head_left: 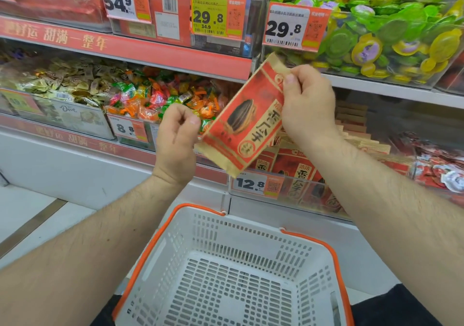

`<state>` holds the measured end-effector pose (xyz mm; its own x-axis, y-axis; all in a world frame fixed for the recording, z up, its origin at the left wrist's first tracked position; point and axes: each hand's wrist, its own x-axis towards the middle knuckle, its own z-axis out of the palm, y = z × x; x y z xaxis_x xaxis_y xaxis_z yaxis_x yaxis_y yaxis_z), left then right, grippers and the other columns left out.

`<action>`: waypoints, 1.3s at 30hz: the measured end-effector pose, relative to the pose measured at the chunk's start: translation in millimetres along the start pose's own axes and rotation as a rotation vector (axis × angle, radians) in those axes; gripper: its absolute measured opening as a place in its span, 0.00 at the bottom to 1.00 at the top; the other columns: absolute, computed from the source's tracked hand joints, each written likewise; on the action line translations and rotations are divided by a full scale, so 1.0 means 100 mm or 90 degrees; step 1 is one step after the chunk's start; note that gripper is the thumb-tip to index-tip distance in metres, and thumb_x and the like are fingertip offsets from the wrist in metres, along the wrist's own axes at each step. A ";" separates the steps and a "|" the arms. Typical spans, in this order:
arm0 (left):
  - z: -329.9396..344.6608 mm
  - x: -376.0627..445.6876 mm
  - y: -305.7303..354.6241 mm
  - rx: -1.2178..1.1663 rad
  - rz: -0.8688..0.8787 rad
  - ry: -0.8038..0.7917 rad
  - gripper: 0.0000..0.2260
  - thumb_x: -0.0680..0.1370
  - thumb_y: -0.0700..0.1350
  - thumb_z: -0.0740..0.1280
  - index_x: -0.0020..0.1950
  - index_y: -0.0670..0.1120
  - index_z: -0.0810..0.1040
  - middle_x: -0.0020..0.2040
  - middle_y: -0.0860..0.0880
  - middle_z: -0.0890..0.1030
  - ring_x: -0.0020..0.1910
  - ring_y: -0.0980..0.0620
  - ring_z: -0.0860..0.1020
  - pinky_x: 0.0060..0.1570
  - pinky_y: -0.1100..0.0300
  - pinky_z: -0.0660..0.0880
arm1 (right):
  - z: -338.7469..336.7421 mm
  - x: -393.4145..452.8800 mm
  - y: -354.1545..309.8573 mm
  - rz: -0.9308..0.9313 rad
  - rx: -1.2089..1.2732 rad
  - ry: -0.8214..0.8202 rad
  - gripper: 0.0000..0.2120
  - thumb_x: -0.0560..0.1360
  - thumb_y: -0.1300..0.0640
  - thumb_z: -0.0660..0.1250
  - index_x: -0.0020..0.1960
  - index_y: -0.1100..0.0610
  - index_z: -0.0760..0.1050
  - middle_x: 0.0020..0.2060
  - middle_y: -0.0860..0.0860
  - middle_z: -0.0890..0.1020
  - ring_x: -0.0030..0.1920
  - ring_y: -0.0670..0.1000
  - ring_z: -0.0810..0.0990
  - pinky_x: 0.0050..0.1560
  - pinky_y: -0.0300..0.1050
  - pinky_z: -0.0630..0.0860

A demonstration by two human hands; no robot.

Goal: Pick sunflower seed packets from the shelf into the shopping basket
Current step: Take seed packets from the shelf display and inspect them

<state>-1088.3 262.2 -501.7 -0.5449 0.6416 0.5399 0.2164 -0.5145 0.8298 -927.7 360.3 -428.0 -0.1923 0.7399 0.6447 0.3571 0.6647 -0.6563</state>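
My right hand (306, 105) grips the top of a red and tan sunflower seed packet (241, 122) and holds it tilted in front of the shelf, above the basket. My left hand (175, 140) has its fingers curled beside the packet's lower left corner, and no grip on the packet shows. More of the same packets (296, 172) stand in a clear shelf bin behind a 12.8 price tag (251, 184). The white shopping basket (226, 233) with orange handles sits low in the centre, with nothing visible inside it.
Bins of wrapped candy (155, 100) fill the shelf to the left. A clear bin of green and yellow jelly cups (391, 37) sits up right. Red snack packets (437, 170) lie at the far right. White shelf base and floor (30, 215) run along the left.
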 end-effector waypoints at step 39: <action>0.14 -0.52 -0.08 -0.203 -0.510 -0.175 0.16 0.84 0.47 0.58 0.62 0.40 0.79 0.53 0.40 0.85 0.46 0.46 0.85 0.43 0.52 0.83 | -0.02 -1.00 0.55 0.302 0.229 -0.411 0.15 0.81 0.51 0.63 0.45 0.61 0.81 0.37 0.52 0.86 0.37 0.47 0.80 0.41 0.48 0.75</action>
<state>-1049.7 240.6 -534.2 -0.2146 0.9675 -0.1339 -0.4015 0.0376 0.9151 -886.6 322.1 -527.7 -0.6151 0.7885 -0.0047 0.2426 0.1836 -0.9526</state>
